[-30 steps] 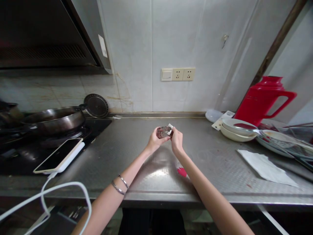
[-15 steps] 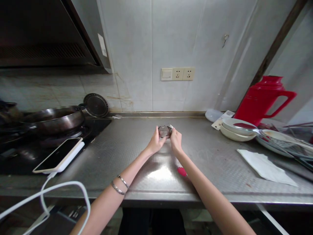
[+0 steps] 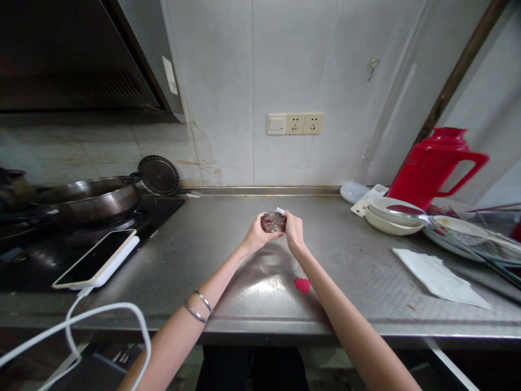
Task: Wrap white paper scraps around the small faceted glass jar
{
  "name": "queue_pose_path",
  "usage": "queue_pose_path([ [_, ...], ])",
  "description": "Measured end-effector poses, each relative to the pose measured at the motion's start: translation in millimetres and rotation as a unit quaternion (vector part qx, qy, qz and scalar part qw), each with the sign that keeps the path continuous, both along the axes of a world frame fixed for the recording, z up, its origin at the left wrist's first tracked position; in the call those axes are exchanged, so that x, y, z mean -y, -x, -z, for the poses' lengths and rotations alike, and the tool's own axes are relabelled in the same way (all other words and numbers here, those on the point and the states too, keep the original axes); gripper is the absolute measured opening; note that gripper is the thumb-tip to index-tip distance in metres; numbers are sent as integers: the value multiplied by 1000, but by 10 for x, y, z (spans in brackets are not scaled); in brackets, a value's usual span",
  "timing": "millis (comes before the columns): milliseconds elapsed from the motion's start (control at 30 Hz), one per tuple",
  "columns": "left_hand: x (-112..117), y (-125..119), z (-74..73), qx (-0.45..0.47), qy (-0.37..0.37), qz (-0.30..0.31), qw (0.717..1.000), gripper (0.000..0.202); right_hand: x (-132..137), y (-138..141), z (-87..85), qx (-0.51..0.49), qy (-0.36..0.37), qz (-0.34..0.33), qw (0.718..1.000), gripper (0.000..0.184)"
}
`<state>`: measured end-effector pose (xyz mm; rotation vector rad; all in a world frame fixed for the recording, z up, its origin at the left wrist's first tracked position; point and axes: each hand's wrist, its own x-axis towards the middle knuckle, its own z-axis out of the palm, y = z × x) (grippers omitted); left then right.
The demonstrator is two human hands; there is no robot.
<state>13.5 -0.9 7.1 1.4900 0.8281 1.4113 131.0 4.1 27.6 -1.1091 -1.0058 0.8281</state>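
Note:
A small, round, clear glass dish with a dark tint is held up over the steel counter between both my hands. My left hand grips its left side, thumb along the near edge. On the opposite side my right hand has its fingers closed on the rim. A small white piece shows at the far rim by the right fingertips; I cannot tell what it is. Below the right forearm, a pinkish-red patch shows on the counter, its kind unclear.
On the left a phone with a white cable lies on the hob's edge, before a steel pan. To the right are a white tissue, stacked bowls, plates and a red thermos jug. Behind is a tiled wall.
The glass dish has shifted slightly left and turned, so more of its face shows. The white piece at its rim is more visible. Both hands stay on the dish.

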Motion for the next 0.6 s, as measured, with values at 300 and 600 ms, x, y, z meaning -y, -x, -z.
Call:
queue_pose_path([
  [300, -80, 70, 80, -68, -38, -192, 978, 85, 148, 113, 4, 177, -34, 8, 984, 42],
  [600, -170, 217, 69, -96, -49, -301, 948, 76, 42, 34, 43, 269, -64, -34, 960, 48],
])
